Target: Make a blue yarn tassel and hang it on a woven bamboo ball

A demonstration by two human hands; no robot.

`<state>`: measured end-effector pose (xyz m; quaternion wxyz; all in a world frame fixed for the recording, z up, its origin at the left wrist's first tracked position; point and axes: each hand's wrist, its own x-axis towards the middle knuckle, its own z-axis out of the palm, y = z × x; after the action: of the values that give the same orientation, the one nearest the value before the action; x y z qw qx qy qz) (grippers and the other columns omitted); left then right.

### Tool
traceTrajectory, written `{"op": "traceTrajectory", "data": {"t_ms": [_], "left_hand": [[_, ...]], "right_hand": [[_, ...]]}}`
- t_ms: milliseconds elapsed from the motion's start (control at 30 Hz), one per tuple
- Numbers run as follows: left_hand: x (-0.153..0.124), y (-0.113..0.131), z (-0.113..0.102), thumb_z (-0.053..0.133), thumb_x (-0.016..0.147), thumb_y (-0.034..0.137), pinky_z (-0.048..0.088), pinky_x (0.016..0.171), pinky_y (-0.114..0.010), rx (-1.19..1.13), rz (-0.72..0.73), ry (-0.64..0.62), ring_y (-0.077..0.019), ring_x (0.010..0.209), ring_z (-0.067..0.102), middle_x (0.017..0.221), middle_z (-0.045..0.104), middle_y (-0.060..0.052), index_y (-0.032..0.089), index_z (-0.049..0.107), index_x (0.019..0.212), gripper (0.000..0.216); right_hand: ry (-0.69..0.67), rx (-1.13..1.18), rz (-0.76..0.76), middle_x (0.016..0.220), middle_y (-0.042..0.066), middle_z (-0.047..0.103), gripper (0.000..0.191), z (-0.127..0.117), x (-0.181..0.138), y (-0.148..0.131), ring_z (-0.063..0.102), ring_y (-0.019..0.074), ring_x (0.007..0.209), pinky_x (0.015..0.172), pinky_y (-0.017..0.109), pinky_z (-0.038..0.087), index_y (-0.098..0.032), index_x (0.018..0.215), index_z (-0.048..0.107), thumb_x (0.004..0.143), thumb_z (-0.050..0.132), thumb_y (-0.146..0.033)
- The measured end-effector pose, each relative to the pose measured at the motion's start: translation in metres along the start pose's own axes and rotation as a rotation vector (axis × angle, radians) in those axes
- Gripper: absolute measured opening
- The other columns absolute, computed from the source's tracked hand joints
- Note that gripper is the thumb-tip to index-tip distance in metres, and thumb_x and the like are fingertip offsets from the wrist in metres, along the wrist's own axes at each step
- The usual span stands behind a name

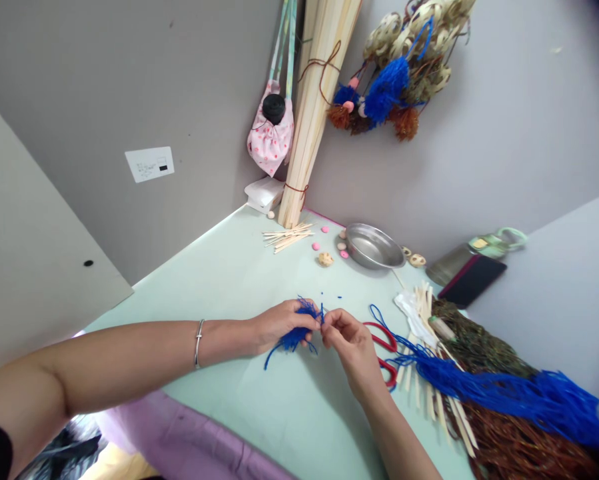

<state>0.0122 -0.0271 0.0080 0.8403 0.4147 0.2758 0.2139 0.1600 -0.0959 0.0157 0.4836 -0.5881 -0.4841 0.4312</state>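
Head view, only view. Blue yarn tuft (pixel 294 339) is up off the table (pixel 189 293), near mid-frame, gripped between the thumb and fingers of the left hand (pixel 272 327). Right hand (pixel 350 339): thumb and index fingertips together, apparently pinching a short blue strand (pixel 322 311) at the tuft's edge.

Progress (judgement) — partway. Yarn is gathered into a tuft; the ends are ragged, one strand trails below, so tying and evening look unfinished. Blue snippets (pixel 340 297) on the table suggest some cutting is done. Red-handled scissors (pixel 394 341) lie beside the right hand, unheld; a long blue hank (pixel 484 383) lies to the right.

Containers: metal bowl (pixel 376 249) near the wall — bare inner metal showing, pink beads (pixel 344 255) outside it. Spotted drawstring pouch (pixel 270 150) hangs in the corner, contents hidden. White box (pixel 265 195) below it, contents not visible. Bottle (pixel 446 268) tilted in view; contents unknown.
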Motion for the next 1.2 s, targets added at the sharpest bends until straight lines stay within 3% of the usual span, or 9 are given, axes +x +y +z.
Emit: {"op": "traceTrajectory", "data": {"t_ms": [133, 333, 533, 800, 1000, 1200], "left_hand": [[-0.001, 0.0012, 0.0001, 0.066, 0.066, 0.023, 0.042, 0.054, -0.021, 0.009, -0.03, 0.036, -0.0081, 0.054, 0.051, 0.059, 0.055, 0.002, 0.015, 0.058, 0.076, 0.015], [-0.0017, 0.0007, -0.0013, 0.067, 0.068, 0.026, 0.039, 0.052, -0.02, 0.095, 0.006, 0.037, -0.008, 0.052, 0.051, 0.058, 0.056, 0.002, 0.015, 0.06, 0.074, 0.015], [0.0, 0.0049, -0.0031, 0.067, 0.07, 0.029, 0.039, 0.053, -0.019, 0.034, 0.065, 0.065, -0.0073, 0.055, 0.049, 0.06, 0.053, 0.003, 0.014, 0.06, 0.076, 0.018], [-0.0005, 0.0003, -0.0037, 0.066, 0.069, 0.027, 0.038, 0.053, -0.02, 0.197, 0.068, 0.029, -0.0073, 0.052, 0.049, 0.057, 0.054, 0.004, 0.015, 0.058, 0.077, 0.017], [0.0002, 0.0053, -0.0017, 0.065, 0.065, 0.022, 0.039, 0.053, -0.019, -0.003, 0.072, 0.087, -0.0065, 0.054, 0.049, 0.063, 0.052, 0.004, 0.016, 0.054, 0.076, 0.016], [0.0014, 0.0013, -0.0044, 0.073, 0.066, 0.027, 0.043, 0.055, -0.021, 0.005, 0.006, 0.018, -0.0079, 0.056, 0.052, 0.063, 0.055, 0.003, 0.015, 0.059, 0.081, 0.024]], "right_hand": [[0.006, 0.016, 0.021, 0.06, -0.004, 0.052, 0.012, -0.0006, 0.0008, 0.0014, 0.043, 0.0107, 0.054, 0.053, 0.023, 0.033, -0.018, 0.071, 0.057, 0.072, 0.066, -0.026], [-0.008, 0.028, 0.04, 0.057, -0.004, 0.052, 0.015, 0.0002, 0.0, -0.0008, 0.043, 0.0107, 0.052, 0.052, 0.023, 0.033, -0.018, 0.072, 0.057, 0.071, 0.069, -0.028], [0.0, 0.014, 0.03, 0.059, -0.003, 0.054, 0.015, -0.0008, 0.0005, -0.0001, 0.045, 0.0106, 0.054, 0.054, 0.023, 0.035, -0.018, 0.075, 0.059, 0.075, 0.066, -0.031], [0.018, 0.005, -0.005, 0.06, -0.004, 0.052, 0.016, 0.0001, 0.0, 0.0005, 0.043, 0.0101, 0.055, 0.054, 0.023, 0.034, -0.018, 0.076, 0.06, 0.078, 0.066, -0.032], [0.003, 0.008, 0.003, 0.06, -0.004, 0.052, 0.01, -0.0006, 0.0001, 0.0012, 0.042, 0.0098, 0.055, 0.054, 0.023, 0.033, -0.018, 0.073, 0.058, 0.075, 0.064, -0.026], [0.032, 0.044, 0.028, 0.059, -0.004, 0.053, 0.014, -0.0017, 0.0016, 0.0023, 0.044, 0.0096, 0.054, 0.055, 0.023, 0.034, -0.018, 0.073, 0.058, 0.074, 0.066, -0.029]]}}
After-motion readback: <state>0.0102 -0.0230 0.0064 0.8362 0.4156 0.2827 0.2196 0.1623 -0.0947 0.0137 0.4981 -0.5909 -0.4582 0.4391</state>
